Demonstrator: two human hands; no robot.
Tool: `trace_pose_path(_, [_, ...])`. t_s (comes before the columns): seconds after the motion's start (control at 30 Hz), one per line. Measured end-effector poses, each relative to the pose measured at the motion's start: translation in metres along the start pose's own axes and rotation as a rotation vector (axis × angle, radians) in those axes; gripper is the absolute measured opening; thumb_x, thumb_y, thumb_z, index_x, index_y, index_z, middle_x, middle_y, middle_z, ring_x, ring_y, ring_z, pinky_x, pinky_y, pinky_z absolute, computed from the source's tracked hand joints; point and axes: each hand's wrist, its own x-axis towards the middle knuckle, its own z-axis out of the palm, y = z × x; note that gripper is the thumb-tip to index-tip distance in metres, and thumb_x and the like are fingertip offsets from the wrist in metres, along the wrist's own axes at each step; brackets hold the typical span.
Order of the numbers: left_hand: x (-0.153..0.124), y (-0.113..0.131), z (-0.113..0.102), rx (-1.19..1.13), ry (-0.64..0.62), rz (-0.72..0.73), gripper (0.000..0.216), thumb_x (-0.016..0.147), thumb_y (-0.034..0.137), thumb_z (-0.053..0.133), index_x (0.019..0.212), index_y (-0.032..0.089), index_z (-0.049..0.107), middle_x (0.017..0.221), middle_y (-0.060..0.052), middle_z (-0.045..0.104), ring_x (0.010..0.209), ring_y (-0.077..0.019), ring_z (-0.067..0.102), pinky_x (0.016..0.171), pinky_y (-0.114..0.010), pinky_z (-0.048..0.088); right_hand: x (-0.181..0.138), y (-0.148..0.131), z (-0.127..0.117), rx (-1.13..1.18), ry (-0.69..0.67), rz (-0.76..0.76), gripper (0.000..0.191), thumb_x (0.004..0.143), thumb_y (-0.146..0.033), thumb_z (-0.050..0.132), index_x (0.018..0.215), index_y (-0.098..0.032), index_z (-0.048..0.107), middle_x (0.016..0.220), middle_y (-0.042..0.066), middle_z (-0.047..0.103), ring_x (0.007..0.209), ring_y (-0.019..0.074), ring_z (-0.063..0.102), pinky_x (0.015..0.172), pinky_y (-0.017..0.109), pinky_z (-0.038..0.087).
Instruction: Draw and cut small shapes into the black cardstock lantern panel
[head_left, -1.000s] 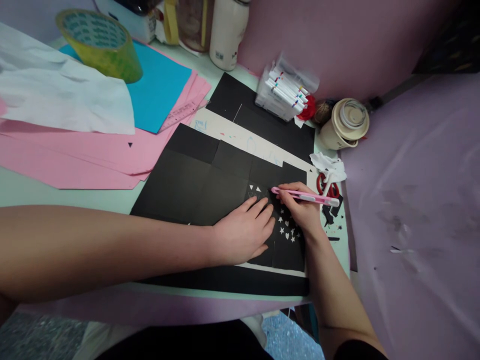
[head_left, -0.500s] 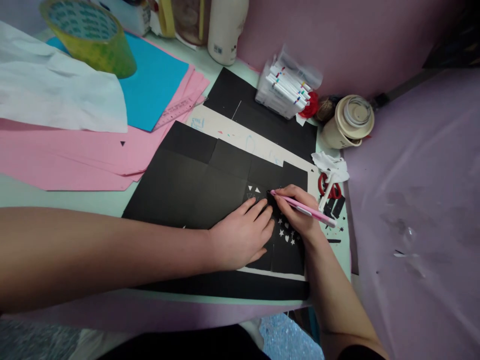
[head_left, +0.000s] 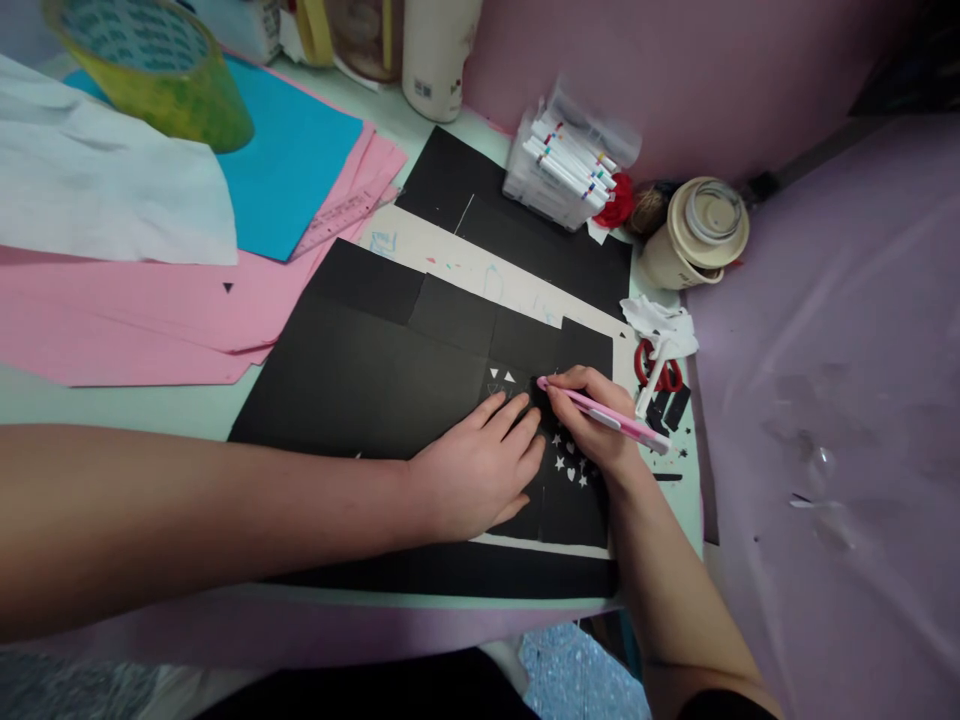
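A black card sheet (head_left: 375, 360) with folds lies on the desk. My left hand (head_left: 480, 465) rests flat on it, fingers spread and pressing down, holding no object. In my right hand (head_left: 592, 415) is a slim pink pen-shaped tool (head_left: 622, 425), gripped like a pencil. Its end points at the card just beyond my left fingertips; whether it has a nib or a blade is too small to tell. White triangle shapes (head_left: 509, 377) show near my left fingers, with faint triangle outlines beside them. Small white stars and hearts (head_left: 571, 474) show below my right hand.
Red-handled scissors (head_left: 675, 376) and black scraps (head_left: 677, 408) lie right of the card. Behind stand a box of markers (head_left: 566, 165) and a lidded cup (head_left: 709, 235). At left are pink sheets (head_left: 112, 320), blue paper (head_left: 300, 150), a ruler (head_left: 345, 215) and a tape roll (head_left: 157, 80).
The view has shifted slightly, so most things sit a little further left. Both hands keep their places on the card, and the pink tool stays in my right hand.
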Motion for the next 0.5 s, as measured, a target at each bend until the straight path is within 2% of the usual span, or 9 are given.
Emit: trace_pose_path(0.5, [0.0008,-0.0011,0.0003,-0.005,-0.003,0.002,0.057,0.089,0.046,0.052,0.13,0.006,0.053,0.14,-0.022,0.049,0.134,-0.0385,0.04,0.112,-0.05,0.028,-0.002,0.0006,-0.0027,0.001,-0.02,0.024,0.005,0.086,-0.016,0.063,0.084,-0.021,0.062,0.075,0.001,0.066,0.068,0.0144,0.063,0.06,0.027,0.049])
